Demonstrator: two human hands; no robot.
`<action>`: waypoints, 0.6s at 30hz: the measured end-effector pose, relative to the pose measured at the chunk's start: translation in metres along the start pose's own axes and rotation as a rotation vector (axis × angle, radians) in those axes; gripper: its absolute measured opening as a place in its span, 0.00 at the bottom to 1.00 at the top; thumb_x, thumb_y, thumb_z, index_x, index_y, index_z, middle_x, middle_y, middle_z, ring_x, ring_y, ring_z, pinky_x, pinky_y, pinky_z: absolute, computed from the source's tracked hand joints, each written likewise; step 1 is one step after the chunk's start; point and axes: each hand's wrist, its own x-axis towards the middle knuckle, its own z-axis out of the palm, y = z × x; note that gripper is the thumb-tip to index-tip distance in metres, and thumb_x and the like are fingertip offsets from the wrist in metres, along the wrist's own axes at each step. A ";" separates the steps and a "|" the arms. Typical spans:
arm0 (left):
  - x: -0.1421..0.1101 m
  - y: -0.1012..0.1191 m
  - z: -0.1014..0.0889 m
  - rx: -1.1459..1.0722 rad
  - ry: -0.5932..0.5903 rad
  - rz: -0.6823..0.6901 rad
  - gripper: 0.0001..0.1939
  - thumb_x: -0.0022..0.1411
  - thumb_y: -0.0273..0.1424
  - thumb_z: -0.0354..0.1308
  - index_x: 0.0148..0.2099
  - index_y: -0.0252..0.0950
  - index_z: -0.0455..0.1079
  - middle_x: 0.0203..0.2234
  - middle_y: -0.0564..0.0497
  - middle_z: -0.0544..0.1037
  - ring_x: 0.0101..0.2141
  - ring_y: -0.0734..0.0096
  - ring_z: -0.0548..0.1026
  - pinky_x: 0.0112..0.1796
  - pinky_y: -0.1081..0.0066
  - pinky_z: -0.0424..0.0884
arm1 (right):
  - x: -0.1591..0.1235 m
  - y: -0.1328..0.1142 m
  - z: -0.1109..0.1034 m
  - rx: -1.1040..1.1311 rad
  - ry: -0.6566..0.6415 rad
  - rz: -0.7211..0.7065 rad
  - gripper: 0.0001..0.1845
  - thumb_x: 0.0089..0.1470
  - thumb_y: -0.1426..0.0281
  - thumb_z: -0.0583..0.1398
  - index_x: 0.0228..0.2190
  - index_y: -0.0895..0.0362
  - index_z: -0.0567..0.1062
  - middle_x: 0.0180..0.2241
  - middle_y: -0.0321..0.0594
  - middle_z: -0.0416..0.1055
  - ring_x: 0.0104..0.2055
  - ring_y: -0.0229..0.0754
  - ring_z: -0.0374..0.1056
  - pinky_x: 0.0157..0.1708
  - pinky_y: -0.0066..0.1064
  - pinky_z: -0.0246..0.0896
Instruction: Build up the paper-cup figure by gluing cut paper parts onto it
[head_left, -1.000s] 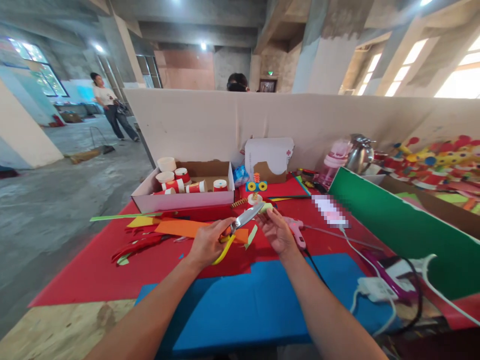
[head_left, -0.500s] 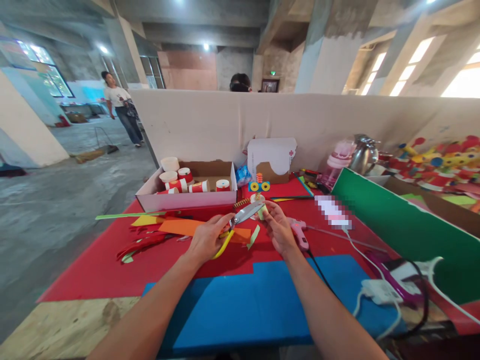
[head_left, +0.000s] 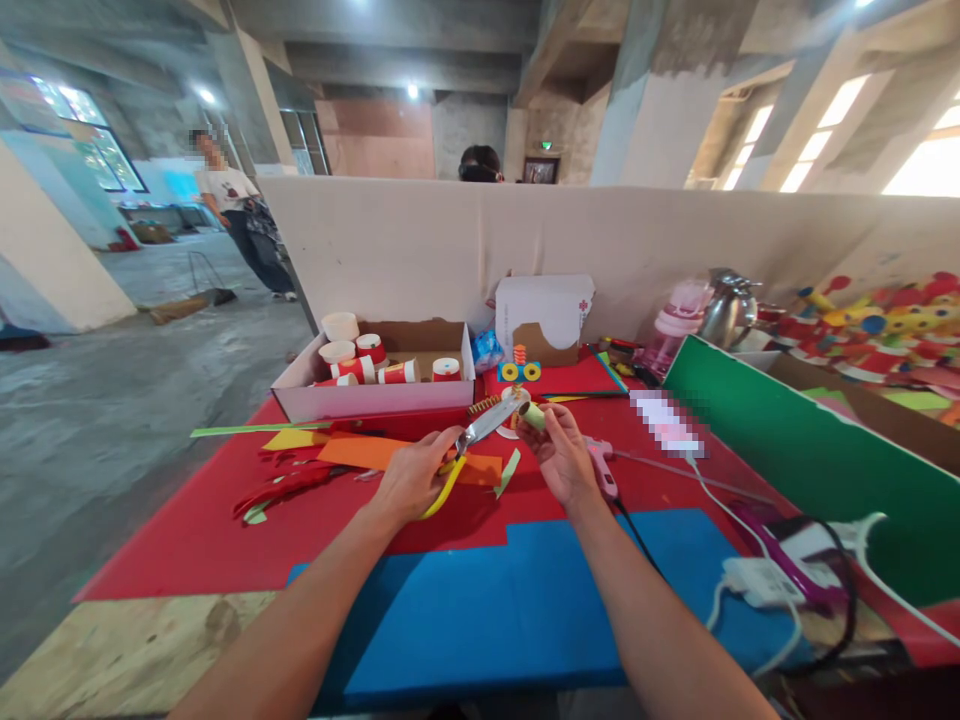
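My left hand (head_left: 418, 474) is closed round the yellow handles of a pair of scissors (head_left: 487, 422), whose blades point up and to the right. In my right hand (head_left: 562, 455) is a small pale green paper roll (head_left: 533, 416), its open end turned toward the blade tips. Just behind the blades stands a paper cup figure (head_left: 519, 373) with blue and yellow round eyes and an orange spring on top; the blades and my right hand hide part of it. A gold coil (head_left: 484, 405) shows beside it.
A white box (head_left: 375, 400) of paper cups stands at the back left. Orange paper (head_left: 360, 452) and scraps lie left of my hands. Right of them are a pink glue gun (head_left: 602, 468), cables, a power strip (head_left: 765, 582) and a green board (head_left: 780, 470).
My right hand has moved slightly right and turned the green roll, so its open end now shows. The scissors have shifted a little left. The person at far left has changed stance.
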 end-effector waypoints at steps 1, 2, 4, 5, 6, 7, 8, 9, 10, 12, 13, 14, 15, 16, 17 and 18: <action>0.000 0.000 0.000 0.009 -0.006 0.003 0.24 0.57 0.26 0.50 0.57 0.40 0.60 0.45 0.45 0.74 0.36 0.64 0.76 0.34 0.71 0.68 | 0.000 0.000 0.000 0.003 0.006 -0.001 0.15 0.38 0.65 0.71 0.29 0.52 0.73 0.29 0.31 0.77 0.29 0.36 0.73 0.36 0.31 0.71; 0.000 0.001 0.000 0.019 -0.015 0.003 0.24 0.56 0.26 0.50 0.57 0.40 0.60 0.45 0.45 0.74 0.36 0.63 0.76 0.34 0.71 0.68 | 0.000 0.000 0.000 0.000 0.009 0.001 0.15 0.38 0.66 0.71 0.29 0.52 0.73 0.29 0.31 0.77 0.30 0.36 0.73 0.37 0.31 0.71; 0.000 0.001 0.000 0.040 -0.035 0.000 0.24 0.56 0.26 0.50 0.57 0.40 0.60 0.45 0.44 0.74 0.36 0.62 0.76 0.33 0.71 0.68 | 0.001 0.001 -0.001 -0.008 0.011 0.011 0.15 0.38 0.68 0.70 0.31 0.53 0.74 0.31 0.32 0.77 0.32 0.36 0.74 0.38 0.30 0.71; 0.000 0.001 0.000 0.049 -0.043 -0.004 0.24 0.57 0.26 0.50 0.57 0.40 0.60 0.45 0.44 0.74 0.36 0.62 0.76 0.33 0.71 0.68 | 0.001 0.001 -0.001 -0.011 0.012 0.018 0.15 0.38 0.69 0.70 0.32 0.53 0.74 0.32 0.33 0.78 0.33 0.36 0.74 0.39 0.29 0.71; 0.000 0.002 0.000 0.059 -0.048 -0.008 0.24 0.57 0.26 0.50 0.57 0.41 0.60 0.45 0.44 0.74 0.36 0.62 0.76 0.33 0.71 0.68 | 0.001 0.002 -0.001 -0.011 0.014 0.024 0.16 0.38 0.69 0.70 0.32 0.54 0.75 0.33 0.34 0.78 0.33 0.36 0.74 0.39 0.29 0.70; 0.000 0.002 0.000 0.068 -0.053 -0.010 0.24 0.57 0.26 0.50 0.57 0.41 0.60 0.45 0.45 0.74 0.37 0.62 0.76 0.33 0.71 0.68 | 0.001 0.002 -0.001 -0.009 0.014 0.028 0.16 0.38 0.70 0.70 0.32 0.54 0.75 0.33 0.34 0.78 0.33 0.36 0.74 0.39 0.29 0.70; 0.000 0.002 0.000 0.076 -0.059 -0.009 0.24 0.57 0.26 0.50 0.57 0.41 0.60 0.44 0.45 0.74 0.37 0.62 0.76 0.33 0.72 0.68 | 0.001 0.003 -0.001 -0.007 0.012 0.029 0.16 0.38 0.70 0.70 0.32 0.54 0.75 0.33 0.34 0.78 0.33 0.36 0.74 0.40 0.28 0.70; 0.000 0.003 0.000 0.084 -0.066 -0.007 0.24 0.57 0.26 0.49 0.57 0.41 0.61 0.44 0.45 0.74 0.38 0.63 0.76 0.34 0.72 0.68 | 0.001 0.003 -0.001 -0.005 0.008 0.029 0.16 0.38 0.70 0.70 0.32 0.54 0.75 0.33 0.34 0.77 0.33 0.36 0.74 0.40 0.28 0.70; 0.000 0.003 0.000 0.090 -0.073 -0.004 0.24 0.57 0.26 0.49 0.57 0.41 0.61 0.44 0.45 0.74 0.38 0.63 0.76 0.34 0.72 0.68 | 0.001 0.003 -0.001 -0.004 0.004 0.029 0.15 0.38 0.71 0.70 0.32 0.54 0.75 0.33 0.34 0.77 0.33 0.36 0.74 0.39 0.28 0.70; 0.000 0.004 0.000 0.099 -0.085 0.003 0.24 0.58 0.26 0.49 0.57 0.41 0.60 0.45 0.45 0.74 0.38 0.62 0.76 0.34 0.72 0.68 | 0.001 0.003 -0.001 -0.001 -0.002 0.026 0.15 0.39 0.71 0.70 0.32 0.54 0.75 0.32 0.33 0.77 0.33 0.35 0.73 0.38 0.27 0.70; 0.000 0.004 0.000 0.103 -0.088 0.006 0.24 0.58 0.26 0.49 0.57 0.41 0.60 0.45 0.45 0.74 0.38 0.62 0.76 0.34 0.72 0.68 | 0.000 0.003 -0.001 0.002 -0.004 0.025 0.14 0.39 0.71 0.70 0.32 0.53 0.75 0.32 0.32 0.77 0.32 0.35 0.73 0.38 0.27 0.71; 0.000 0.005 0.000 0.105 -0.089 0.009 0.24 0.58 0.26 0.49 0.57 0.41 0.60 0.46 0.45 0.74 0.39 0.62 0.76 0.34 0.71 0.68 | 0.000 0.003 -0.001 0.004 -0.008 0.023 0.14 0.39 0.72 0.70 0.31 0.53 0.75 0.32 0.32 0.77 0.32 0.35 0.73 0.37 0.27 0.71; 0.000 0.005 0.000 0.106 -0.088 0.011 0.23 0.59 0.27 0.49 0.57 0.41 0.59 0.46 0.45 0.74 0.39 0.61 0.76 0.33 0.71 0.68 | 0.000 0.003 -0.001 0.006 -0.015 0.024 0.14 0.39 0.72 0.70 0.31 0.52 0.75 0.32 0.31 0.77 0.32 0.35 0.73 0.37 0.27 0.71; 0.000 0.005 0.000 0.104 -0.089 0.014 0.23 0.59 0.27 0.48 0.57 0.41 0.59 0.46 0.45 0.74 0.38 0.61 0.76 0.33 0.71 0.68 | -0.001 0.003 -0.001 0.008 -0.026 0.026 0.14 0.39 0.72 0.70 0.31 0.52 0.74 0.32 0.31 0.77 0.32 0.35 0.73 0.37 0.28 0.71; 0.000 0.006 0.001 0.100 -0.089 0.015 0.22 0.60 0.27 0.48 0.57 0.41 0.59 0.45 0.45 0.74 0.38 0.61 0.76 0.33 0.71 0.68 | -0.001 0.003 -0.001 0.011 -0.038 0.032 0.15 0.38 0.73 0.70 0.31 0.52 0.74 0.33 0.31 0.77 0.33 0.35 0.73 0.38 0.29 0.71; 0.000 0.006 0.001 0.097 -0.090 0.016 0.22 0.60 0.28 0.48 0.57 0.40 0.59 0.45 0.45 0.75 0.38 0.62 0.76 0.33 0.71 0.68 | -0.001 0.003 -0.001 0.015 -0.050 0.041 0.15 0.38 0.73 0.70 0.32 0.51 0.74 0.33 0.31 0.77 0.33 0.36 0.73 0.38 0.29 0.71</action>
